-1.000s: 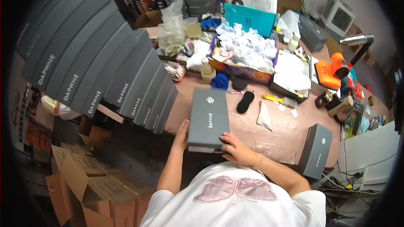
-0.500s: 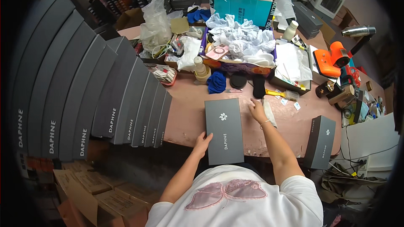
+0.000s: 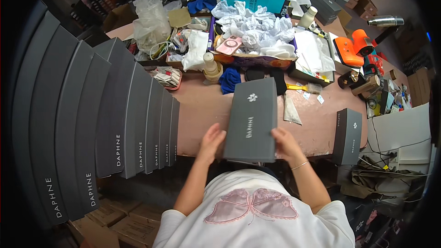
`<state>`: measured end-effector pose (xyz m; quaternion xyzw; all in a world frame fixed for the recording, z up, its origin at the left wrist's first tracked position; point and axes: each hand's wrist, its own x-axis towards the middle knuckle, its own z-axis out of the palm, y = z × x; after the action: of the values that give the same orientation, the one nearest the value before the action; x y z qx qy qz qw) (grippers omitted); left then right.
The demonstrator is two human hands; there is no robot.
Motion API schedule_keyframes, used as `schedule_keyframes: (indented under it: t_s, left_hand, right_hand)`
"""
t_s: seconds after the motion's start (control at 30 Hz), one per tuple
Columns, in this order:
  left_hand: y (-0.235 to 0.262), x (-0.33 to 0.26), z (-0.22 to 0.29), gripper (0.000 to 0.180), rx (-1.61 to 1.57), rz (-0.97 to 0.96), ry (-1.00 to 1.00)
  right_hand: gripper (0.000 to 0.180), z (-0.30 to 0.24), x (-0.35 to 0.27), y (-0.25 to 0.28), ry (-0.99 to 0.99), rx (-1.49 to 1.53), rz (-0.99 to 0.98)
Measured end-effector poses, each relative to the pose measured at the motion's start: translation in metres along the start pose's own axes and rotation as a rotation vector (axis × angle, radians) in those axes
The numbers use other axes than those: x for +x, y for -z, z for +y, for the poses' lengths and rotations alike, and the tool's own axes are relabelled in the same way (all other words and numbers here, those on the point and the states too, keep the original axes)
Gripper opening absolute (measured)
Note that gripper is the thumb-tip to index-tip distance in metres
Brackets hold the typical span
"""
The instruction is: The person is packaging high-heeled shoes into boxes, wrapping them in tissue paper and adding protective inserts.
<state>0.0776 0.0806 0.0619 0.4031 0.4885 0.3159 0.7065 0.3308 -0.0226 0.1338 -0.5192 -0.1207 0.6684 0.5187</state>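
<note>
A dark grey shoebox with a white flower mark and lettering on its lid stands in front of me, raised slightly and tilted over the table's near edge. My right hand holds its right side near the front corner. Beside the box's left edge is my left hand, fingers stretched and apart; whether its fingertips touch the box is hard to tell. Past the box's far end lie a blue cloth, a yellow-handled brush and a small white cloth bag.
Tall stacks of grey shoeboxes rise at the left. Another shoebox stands at the table's right edge. At the back, a carton of crumpled white paper holds a pink phone; an orange device sits to the right.
My right hand has drawn back from the tabletop to the shoebox's right side. The box has lifted and tilted, moving away from me. My left hand's fingers have spread off its edge.
</note>
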Motion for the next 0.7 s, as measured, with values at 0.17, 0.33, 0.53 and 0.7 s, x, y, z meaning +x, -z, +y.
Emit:
schedule_keyframes:
  t_s: [0.17,0.33,0.53,0.7]
  left_hand:
    - [0.099,-0.006,0.075,0.060,0.129,0.121,-0.132]
    - [0.029,-0.012,0.062,0.041,0.910,-0.010,-0.563]
    - [-0.081,0.030,-0.023,0.039,1.548,-0.637,-0.672]
    - [-0.073,0.024,-0.027,0.048,0.962,-0.564,-0.326]
  right_hand:
    - [0.063,0.053,0.006,-0.086,0.355,-0.870,-0.414]
    - [0.074,0.058,0.066,0.025,0.558,-1.794,0.352]
    - [0.064,0.047,0.092,0.039,0.222,-1.512,0.303]
    - [0.052,0.013,0.020,0.041,0.379,-0.650,0.147]
